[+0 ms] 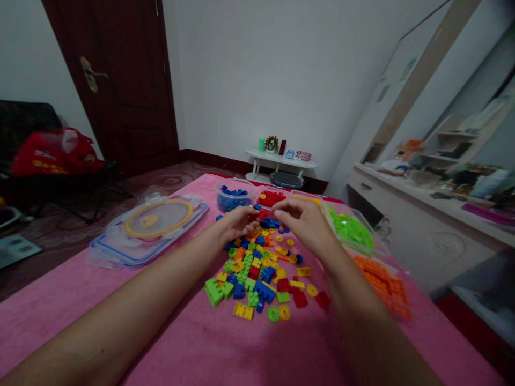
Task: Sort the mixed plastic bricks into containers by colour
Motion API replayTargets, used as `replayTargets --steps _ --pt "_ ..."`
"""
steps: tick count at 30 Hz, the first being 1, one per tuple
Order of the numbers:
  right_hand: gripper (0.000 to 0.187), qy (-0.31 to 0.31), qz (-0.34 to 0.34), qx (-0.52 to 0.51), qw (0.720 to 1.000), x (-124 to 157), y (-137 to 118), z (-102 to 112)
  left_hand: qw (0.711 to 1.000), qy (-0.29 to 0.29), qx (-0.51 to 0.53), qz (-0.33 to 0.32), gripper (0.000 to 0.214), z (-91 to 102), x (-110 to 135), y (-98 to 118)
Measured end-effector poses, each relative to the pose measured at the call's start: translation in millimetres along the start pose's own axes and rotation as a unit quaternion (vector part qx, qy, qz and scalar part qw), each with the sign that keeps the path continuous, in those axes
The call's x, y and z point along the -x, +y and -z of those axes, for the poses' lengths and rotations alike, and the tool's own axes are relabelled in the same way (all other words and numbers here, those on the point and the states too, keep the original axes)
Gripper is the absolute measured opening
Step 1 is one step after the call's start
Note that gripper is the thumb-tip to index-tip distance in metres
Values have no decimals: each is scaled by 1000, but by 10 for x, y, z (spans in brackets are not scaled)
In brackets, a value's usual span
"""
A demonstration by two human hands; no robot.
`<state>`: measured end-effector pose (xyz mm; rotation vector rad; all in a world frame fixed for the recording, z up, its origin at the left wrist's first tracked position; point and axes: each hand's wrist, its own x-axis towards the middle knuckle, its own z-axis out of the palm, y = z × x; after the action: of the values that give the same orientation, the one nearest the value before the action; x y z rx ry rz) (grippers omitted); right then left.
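A loose heap of toy building bricks [253, 271] in blue, green, yellow, red and orange lies before me, with small yellow wheels [284, 312] among them. Above its far end, my left hand [240, 222] is closed, and a small blue brick [257, 207] shows at its fingertips. My right hand [303, 219] is just across from it, fingers curled and thumb and forefinger close together. Whether anything sits in that pinch is too small to make out. Behind the hands stand a round tub of blue bricks [233, 201] and a box of red bricks [270, 198].
Stacked clear lids [151, 228] lie at left on the pink cloth [181, 332]. Containers of green bricks [350, 228] and orange bricks [384, 284] line the right side. A low white table [277, 157] stands by the wall, a cluttered dresser [434, 214] at right.
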<state>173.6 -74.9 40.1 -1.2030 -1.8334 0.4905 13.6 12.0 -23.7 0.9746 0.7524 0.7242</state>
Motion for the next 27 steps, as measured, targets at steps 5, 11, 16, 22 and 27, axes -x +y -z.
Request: replayTargets --steps 5,11,16,22,27 --pt "20 -66 106 151 981 428 81 -107 977 -15 213 23 5 98 66 -38" --pt "51 -317 307 238 865 1208 110 -50 959 -45 279 2 7 132 45 -37" --pt "46 -300 249 312 866 1125 276 -173 964 -19 265 -16 6 131 8 -74" --pt "28 -166 206 331 906 750 577 -295 970 0 240 -42 20 211 -32 -104" --pt "17 -74 72 365 925 404 633 -348 974 51 211 -63 22 248 -43 -92"
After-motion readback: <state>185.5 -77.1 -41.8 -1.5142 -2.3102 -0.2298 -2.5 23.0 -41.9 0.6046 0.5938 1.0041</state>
